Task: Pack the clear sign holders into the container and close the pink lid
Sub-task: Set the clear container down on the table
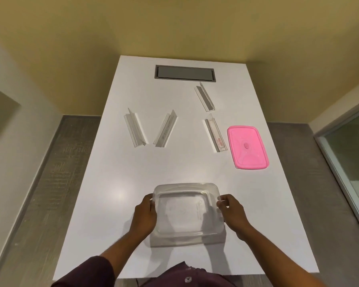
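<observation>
White table (116, 162): clear, empty rectangular container (187, 212) is gripped at both sides by left hand (144, 216) and right hand (231, 214), fingers curled around its rim.

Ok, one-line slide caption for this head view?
Both hands, left and right, grip the empty clear container; four sign holders and pink lid wait beyond.

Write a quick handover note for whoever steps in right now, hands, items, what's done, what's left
Left hand and right hand grip the short sides of the empty clear container at the near table edge.
Four clear sign holders lie loose farther back: far left, centre-left, far right, and one beside the pink lid.
Done: nothing packed.
Left: load all four, fit the lid.
</observation>
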### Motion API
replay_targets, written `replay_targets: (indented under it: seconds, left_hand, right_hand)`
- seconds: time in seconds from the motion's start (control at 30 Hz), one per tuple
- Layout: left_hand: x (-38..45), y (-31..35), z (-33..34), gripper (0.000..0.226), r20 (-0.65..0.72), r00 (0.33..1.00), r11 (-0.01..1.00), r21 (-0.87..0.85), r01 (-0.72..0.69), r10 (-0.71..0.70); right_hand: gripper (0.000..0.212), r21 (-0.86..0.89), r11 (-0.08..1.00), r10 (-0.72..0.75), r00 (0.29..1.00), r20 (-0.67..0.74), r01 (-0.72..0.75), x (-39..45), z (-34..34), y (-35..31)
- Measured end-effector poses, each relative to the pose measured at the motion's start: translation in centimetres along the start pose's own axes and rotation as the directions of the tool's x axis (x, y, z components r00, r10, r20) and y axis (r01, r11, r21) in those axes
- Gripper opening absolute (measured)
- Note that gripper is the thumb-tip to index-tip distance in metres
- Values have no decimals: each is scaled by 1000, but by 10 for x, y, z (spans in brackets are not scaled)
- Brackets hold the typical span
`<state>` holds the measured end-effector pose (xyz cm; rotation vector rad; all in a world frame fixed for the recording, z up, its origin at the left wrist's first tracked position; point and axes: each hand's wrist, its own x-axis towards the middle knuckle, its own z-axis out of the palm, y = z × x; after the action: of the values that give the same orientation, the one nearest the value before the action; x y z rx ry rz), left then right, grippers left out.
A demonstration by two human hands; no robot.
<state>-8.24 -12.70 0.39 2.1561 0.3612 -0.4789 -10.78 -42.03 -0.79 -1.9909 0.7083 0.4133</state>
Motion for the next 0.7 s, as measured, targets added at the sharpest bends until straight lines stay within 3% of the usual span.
replay_targets:
  seconds: [0.7]
  left_hand:
    - [2,-5,25,38,65,998,999,46,-18,15]
  right_hand:
    - [13,-35,997,62,998,-2,-63,-10,-14,15]
